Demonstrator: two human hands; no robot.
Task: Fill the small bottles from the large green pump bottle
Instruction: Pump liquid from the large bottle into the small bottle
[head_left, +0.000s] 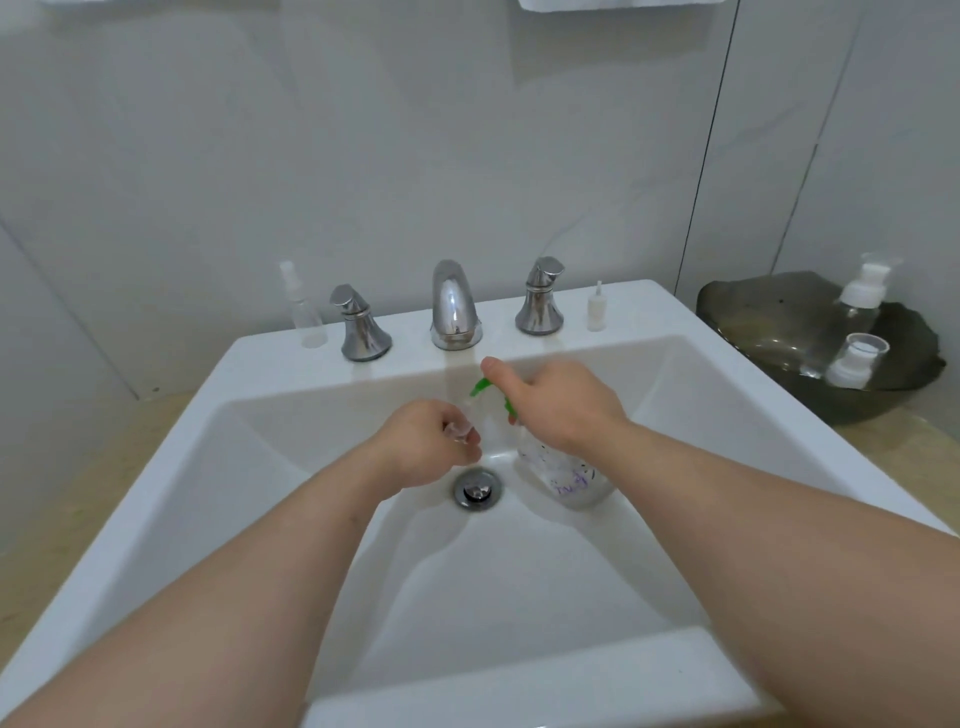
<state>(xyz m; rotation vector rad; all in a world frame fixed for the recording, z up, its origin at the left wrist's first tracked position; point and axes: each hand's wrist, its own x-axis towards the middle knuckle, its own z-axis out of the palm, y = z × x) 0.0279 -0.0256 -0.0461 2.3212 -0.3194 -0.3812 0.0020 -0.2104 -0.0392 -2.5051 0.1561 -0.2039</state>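
Left hand (426, 453) mostly hides small bottle (458, 431).

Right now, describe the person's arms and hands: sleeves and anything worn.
The left arm and right arm are bare to the frame's edge; no sleeves show. The left hand and right hand wear no gloves, and no watch, bracelet or ring is visible.

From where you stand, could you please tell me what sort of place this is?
Most likely a bathroom: a white sink with a chrome faucet and a pop-up drain, set against a pale tiled wall.
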